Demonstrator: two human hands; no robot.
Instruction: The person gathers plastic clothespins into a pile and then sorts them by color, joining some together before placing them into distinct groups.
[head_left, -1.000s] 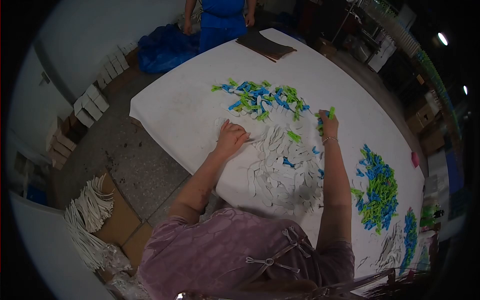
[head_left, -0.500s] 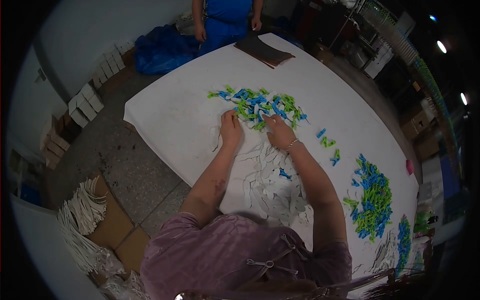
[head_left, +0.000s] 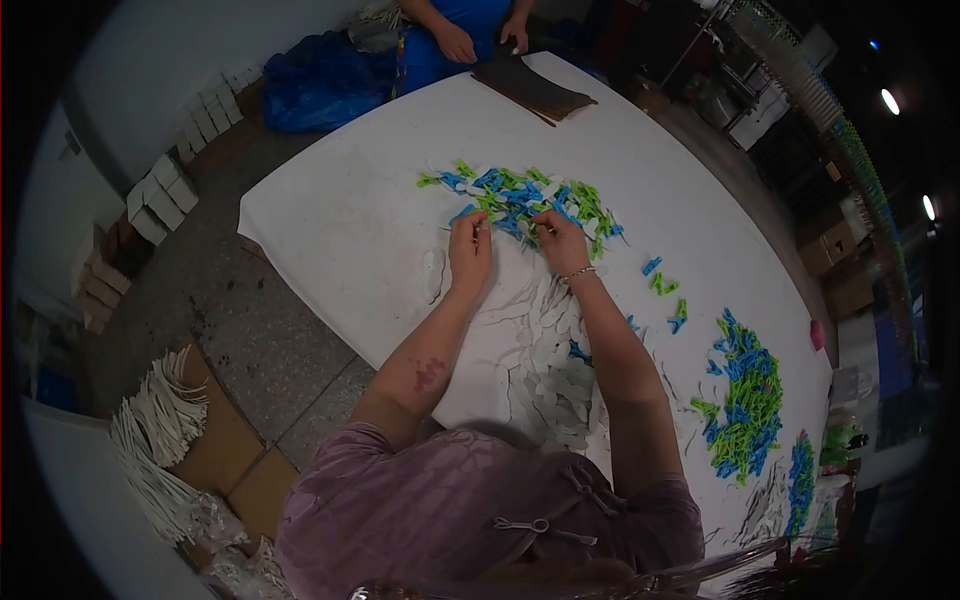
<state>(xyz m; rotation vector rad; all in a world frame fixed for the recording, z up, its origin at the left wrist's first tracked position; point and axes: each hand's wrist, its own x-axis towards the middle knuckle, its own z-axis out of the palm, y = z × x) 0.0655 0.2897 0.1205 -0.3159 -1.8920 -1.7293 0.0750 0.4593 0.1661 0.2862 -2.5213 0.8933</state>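
A pile of blue and green plastic clothespins (head_left: 515,195), mixed with white oval tags, lies spread on the white table. At the pile's near left edge, my left hand (head_left: 470,255) is closed, with a blue clothespin (head_left: 464,213) at its fingertips. My right hand (head_left: 562,243) is pinched at the near side of the pile; whatever is between its fingers is hidden. Below both hands lies a heap of white oval tags with thin strings (head_left: 550,370). One pale tag (head_left: 433,272) lies alone left of my left hand.
A larger heap of clothespins (head_left: 745,395) lies at the right, with a few loose clothespins (head_left: 662,284) between the piles. Dark brown sheets (head_left: 535,88) lie at the far edge, where another person in blue (head_left: 465,30) stands. White cord bundles (head_left: 165,420) sit on cardboard at the left.
My left hand has turned and lifted slightly, fingertips now at the blue clothespin. My right hand has drawn its fingers into a pinch. The other person's hands have moved toward the brown sheets.
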